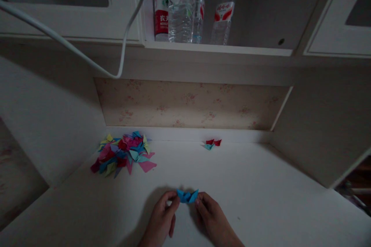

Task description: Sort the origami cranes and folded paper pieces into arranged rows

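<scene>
A small blue folded paper boat (188,196) is held just above the white desktop, at the lower middle of the head view. My left hand (163,214) pinches its left tip between thumb and forefinger. On the other side, my right hand (210,213) pinches the right end in the same way. Farther back lie a few small red and teal folded papers (212,144). To the left sits a heap of many-coloured folded paper pieces (124,152) in pink, red, blue, yellow and purple.
White desktop (246,189) runs back to a flowered wall panel (188,104). Overhead, a cabinet shelf (220,48) holds several plastic water bottles (182,15). A white cable (87,60) hangs across the upper left. Side panels (321,123) flank the desk.
</scene>
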Tool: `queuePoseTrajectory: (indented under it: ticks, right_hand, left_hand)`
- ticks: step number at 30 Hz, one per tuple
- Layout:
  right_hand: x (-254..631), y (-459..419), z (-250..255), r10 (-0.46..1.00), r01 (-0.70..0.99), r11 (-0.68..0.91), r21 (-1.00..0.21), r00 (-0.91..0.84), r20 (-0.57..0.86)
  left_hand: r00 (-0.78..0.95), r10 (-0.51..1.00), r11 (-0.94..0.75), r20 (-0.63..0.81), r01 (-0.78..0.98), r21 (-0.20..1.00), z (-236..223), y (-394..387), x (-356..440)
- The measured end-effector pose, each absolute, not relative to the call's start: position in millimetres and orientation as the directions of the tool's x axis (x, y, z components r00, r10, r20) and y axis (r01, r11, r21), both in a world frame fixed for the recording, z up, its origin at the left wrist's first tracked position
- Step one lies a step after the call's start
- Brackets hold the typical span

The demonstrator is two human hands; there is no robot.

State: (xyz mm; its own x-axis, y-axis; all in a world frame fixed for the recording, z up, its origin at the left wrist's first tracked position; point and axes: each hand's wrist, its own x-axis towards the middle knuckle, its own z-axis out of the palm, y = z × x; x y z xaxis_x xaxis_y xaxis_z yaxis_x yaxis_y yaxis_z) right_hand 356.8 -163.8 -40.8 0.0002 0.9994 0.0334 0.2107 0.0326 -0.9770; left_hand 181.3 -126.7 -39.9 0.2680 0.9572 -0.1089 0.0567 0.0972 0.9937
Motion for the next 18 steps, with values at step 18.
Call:
queuePoseTrajectory:
  ticks: [18]
  right_hand:
    - [351.6, -157.5, -46.4, 0.996, -0.022, -0.001, -1.000, 0.094, -0.003]
  left_hand:
    - [0.376, 0.925, -0.221, 0.057, 0.410, 0.885, -9.0, -65.6, 174.7]
